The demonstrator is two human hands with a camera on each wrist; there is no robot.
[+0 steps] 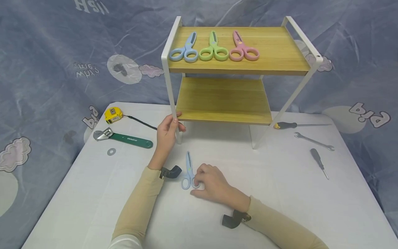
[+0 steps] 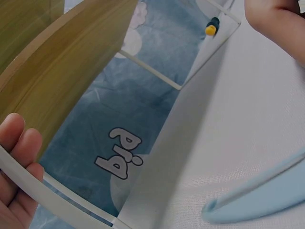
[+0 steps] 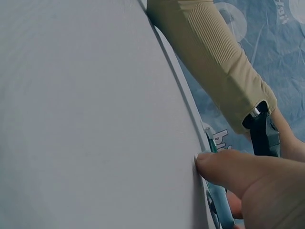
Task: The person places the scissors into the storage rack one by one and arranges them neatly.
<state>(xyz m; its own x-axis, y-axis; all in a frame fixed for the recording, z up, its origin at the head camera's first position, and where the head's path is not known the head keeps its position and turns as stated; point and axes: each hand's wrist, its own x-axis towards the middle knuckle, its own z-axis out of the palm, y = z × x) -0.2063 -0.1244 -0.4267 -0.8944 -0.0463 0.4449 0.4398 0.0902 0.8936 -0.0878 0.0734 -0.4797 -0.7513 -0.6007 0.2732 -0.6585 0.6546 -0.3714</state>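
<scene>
My left hand [image 1: 167, 133] grips the white front left post [image 1: 171, 93] of a two-tier wooden shelf, fingers wrapped around it beside the lower board [image 1: 224, 100]. On the white table lies a pair of light blue scissors [image 1: 188, 166], blade pointing toward the shelf. My right hand [image 1: 214, 183] is over its right handle loop, fingers bent with fingertips right at the loop and thumb apart from it. In the right wrist view the thumb [image 3: 228, 167] is near the tabletop, with part of the scissors [image 3: 220, 207] behind it. The blade [image 2: 257, 195] shows in the left wrist view.
Blue scissors [image 1: 188, 48], green scissors [image 1: 213, 48] and pink scissors [image 1: 242, 48] lie on the top board [image 1: 273, 48]. At left are a tape measure [image 1: 113, 114], adjustable wrench [image 1: 130, 139] and washer [image 1: 111, 151]; at right, screwdrivers [image 1: 317, 159] and a wrench [image 1: 314, 141].
</scene>
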